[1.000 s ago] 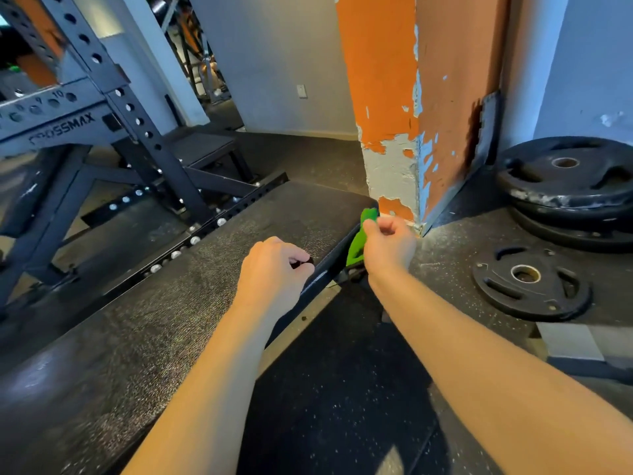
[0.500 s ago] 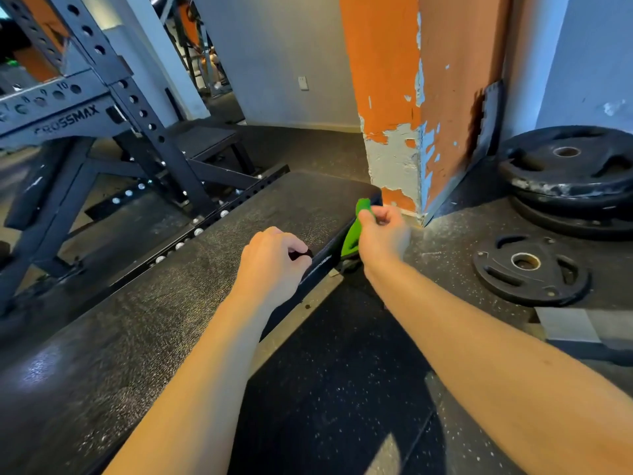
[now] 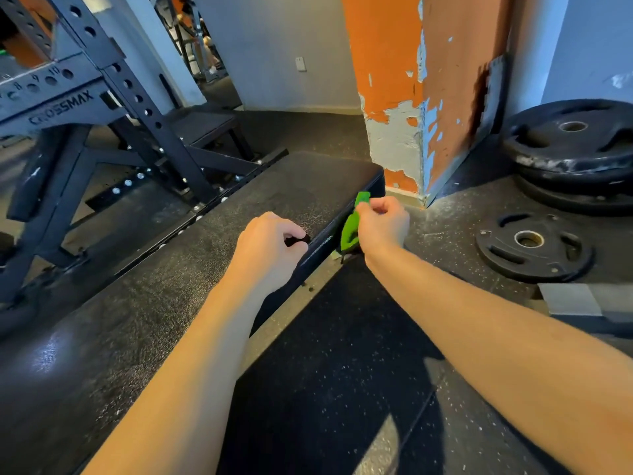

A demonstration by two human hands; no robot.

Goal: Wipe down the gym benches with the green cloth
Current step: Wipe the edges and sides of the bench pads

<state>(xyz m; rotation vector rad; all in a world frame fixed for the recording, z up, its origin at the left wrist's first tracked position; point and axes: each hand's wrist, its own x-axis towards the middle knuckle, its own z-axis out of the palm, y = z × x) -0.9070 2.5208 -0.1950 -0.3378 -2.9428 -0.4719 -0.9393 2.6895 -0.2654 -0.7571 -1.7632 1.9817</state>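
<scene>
Hands [image 3: 270,248] [image 3: 382,221] fisted, right around green cloth [image 3: 350,228]

bench pad [image 3: 205,269]: pebbled, sheened | cloth [image 3: 350,228]: soft fabric | pillar [image 3: 404,97]: flaking paint

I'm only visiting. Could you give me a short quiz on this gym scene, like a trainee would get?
1. True or false: the right hand grips the green cloth.
2. Where is the cloth on the bench? A) at its side edge B) in the middle of its top C) nowhere, it lies on the floor
3. Fill in: the peeling pillar is painted ____.
Key: 1 true; 2 A; 3 orange.
</scene>
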